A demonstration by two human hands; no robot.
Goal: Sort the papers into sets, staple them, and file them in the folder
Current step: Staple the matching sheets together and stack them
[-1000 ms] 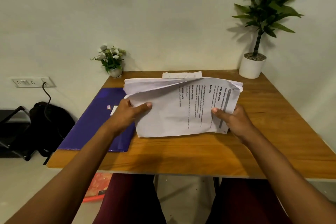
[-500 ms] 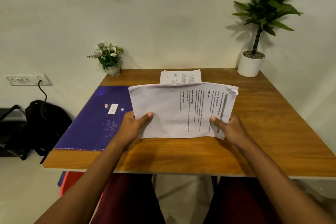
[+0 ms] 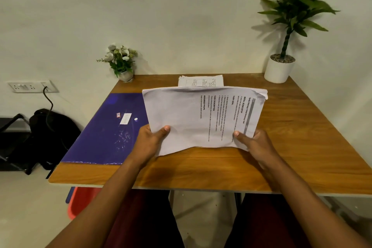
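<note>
I hold a stack of printed white papers (image 3: 201, 119) above the middle of the wooden table (image 3: 302, 147). My left hand (image 3: 149, 143) grips its lower left corner, thumb on top. My right hand (image 3: 255, 145) grips the lower right corner the same way. The top sheet's text runs sideways, and its near edge sags between my hands. A purple folder (image 3: 106, 131) lies shut on the table's left half, partly under the stack's left side. A second small pile of papers (image 3: 201, 81) lies flat at the table's back edge. No stapler is visible.
A small flower pot (image 3: 122, 64) stands at the back left corner and a tall plant in a white pot (image 3: 279, 68) at the back right. A black bag (image 3: 50, 133) and a wall socket (image 3: 30, 86) are left of the table. A red object (image 3: 80, 201) lies under it.
The fanned, lifted sheets have closed into one stack, which came down and slightly toward me. Both hands kept their grip. More of the purple folder shows.
</note>
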